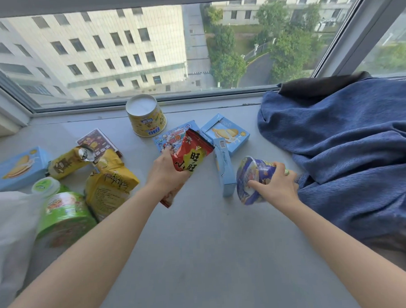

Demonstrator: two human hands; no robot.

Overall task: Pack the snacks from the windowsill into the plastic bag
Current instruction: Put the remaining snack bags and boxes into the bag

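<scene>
Snacks [110, 181] on grey windowsill [189, 247]: 3 blue boxes [226, 134], 2 green tubs [65, 215], 1 yellow can [147, 121].
Your left hand [168, 174] grips 1 red pouch [192, 154], right hand [278, 187] grips 1 purple cup [252, 177]; plastic bag [10, 232] far left.

Windowsill [202, 258] middle open; blanket [348, 147] right, perhaps bag [7, 232] left.

On the grey windowsill [201, 247] the yellow round tin [147, 119] stands at the back. Left of it lie the yellow crinkled packets [110, 181]; before these, the green round tub [65, 215] is beside the white plastic bag [10, 232]. In the middle the red foil packet [190, 154] (in the left hand [167, 174]) hides part of the blue flat pouch [171, 135]. At the right the purple round bowl [254, 177], under the right hand [275, 185], is just beside the blue plush blanket [348, 147].
</scene>
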